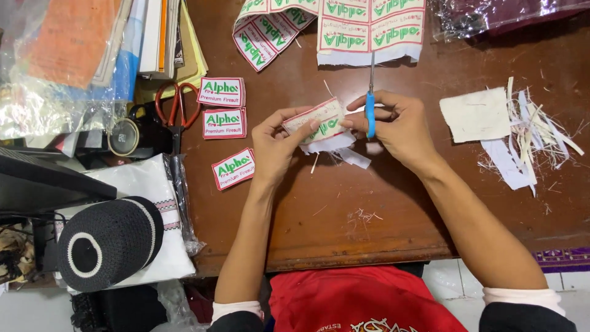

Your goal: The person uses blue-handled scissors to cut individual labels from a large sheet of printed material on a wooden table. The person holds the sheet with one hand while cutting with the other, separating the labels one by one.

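Scissors with blue handles [370, 110] gripped in right hand [399, 126], fingers closed around the handles, blades pointing away. White woven fabric patch with red border and green lettering [321, 122] pinched at its edge by left hand [273, 144], above brown wooden table [381, 209]. Probably light, limp, prone to fraying; best held by the border, close to the cut. Trimmed patches [224, 123] lying left.

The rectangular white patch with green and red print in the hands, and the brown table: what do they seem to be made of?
The rectangular white patch looks like woven cloth, matte; it bends and loose threads hang from its cut edge. The brown table seems to be wood, slightly glossy, with worn, scratched patches near its front edge.
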